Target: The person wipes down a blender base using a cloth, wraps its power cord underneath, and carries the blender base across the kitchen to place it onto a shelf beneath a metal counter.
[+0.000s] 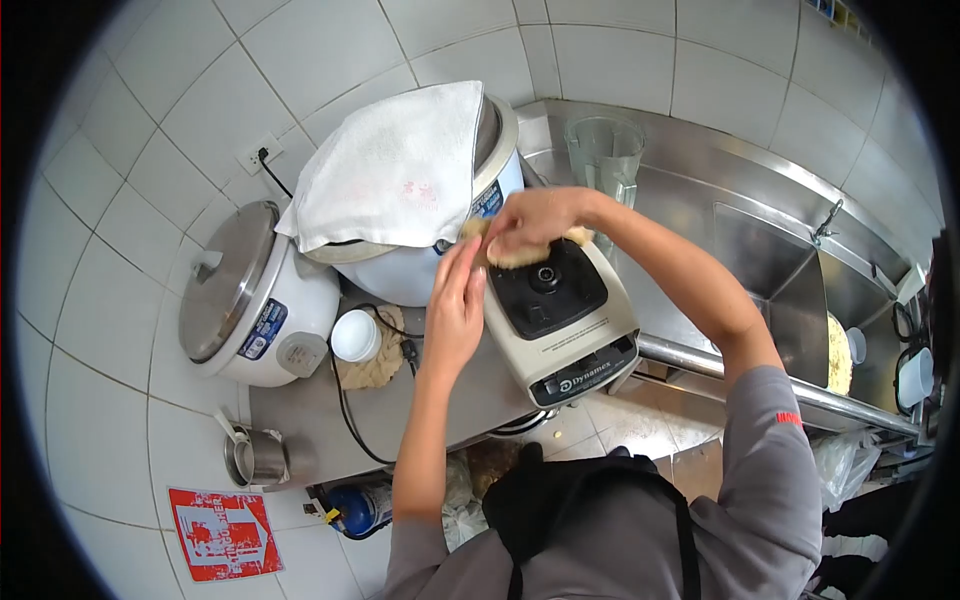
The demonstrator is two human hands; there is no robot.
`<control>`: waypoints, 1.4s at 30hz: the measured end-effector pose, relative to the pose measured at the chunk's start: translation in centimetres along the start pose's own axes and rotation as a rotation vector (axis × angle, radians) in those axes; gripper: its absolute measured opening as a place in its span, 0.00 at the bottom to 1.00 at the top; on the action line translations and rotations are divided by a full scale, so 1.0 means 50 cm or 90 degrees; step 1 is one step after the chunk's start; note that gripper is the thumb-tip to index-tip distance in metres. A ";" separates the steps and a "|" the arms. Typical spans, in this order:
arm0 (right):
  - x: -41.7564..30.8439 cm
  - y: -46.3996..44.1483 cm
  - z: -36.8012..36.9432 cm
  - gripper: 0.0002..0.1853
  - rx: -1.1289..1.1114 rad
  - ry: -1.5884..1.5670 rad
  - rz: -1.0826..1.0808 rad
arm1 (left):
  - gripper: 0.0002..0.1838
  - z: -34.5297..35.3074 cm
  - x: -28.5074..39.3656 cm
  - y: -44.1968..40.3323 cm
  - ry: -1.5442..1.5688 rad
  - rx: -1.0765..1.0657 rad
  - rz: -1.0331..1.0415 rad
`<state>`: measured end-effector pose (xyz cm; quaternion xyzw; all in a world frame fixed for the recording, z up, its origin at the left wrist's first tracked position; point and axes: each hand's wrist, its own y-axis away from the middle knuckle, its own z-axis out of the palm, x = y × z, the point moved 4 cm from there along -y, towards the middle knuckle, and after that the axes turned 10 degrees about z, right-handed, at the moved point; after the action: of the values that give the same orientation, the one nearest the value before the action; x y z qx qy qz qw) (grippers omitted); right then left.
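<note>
A cream blender base with a black top pad stands on the steel counter, tilted in my view. My right hand is closed on a beige cloth and presses it against the far edge of the black pad. Part of the cloth is hidden under the fingers; another bit shows to the right of the hand. My left hand is open, with its fingers stretched out along the left side of the base. Its fingertips are close to my right hand and the cloth. A clear blender jar stands behind the base.
Two large rice cookers stand left, one lidded, the other under a white towel. A white cup sits on a crumpled cloth near a black cord. A steel sink lies right.
</note>
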<state>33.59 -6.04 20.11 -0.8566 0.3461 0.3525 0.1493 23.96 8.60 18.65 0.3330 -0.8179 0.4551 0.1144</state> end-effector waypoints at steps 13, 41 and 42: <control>0.075 0.093 -0.035 0.11 0.223 0.061 0.158 | 0.09 0.130 -0.094 -0.038 -0.136 -0.134 0.026; 0.128 0.438 -0.040 0.12 0.339 -0.019 0.458 | 0.16 0.049 -0.142 0.064 0.048 0.134 -0.264; 0.139 0.449 -0.037 0.12 0.346 -0.020 0.489 | 0.16 0.049 -0.136 0.056 0.050 0.127 -0.241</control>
<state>22.40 -26.43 16.20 -0.5911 0.7154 0.2916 0.2321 27.54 10.60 12.11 0.4721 -0.6868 0.5167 0.1961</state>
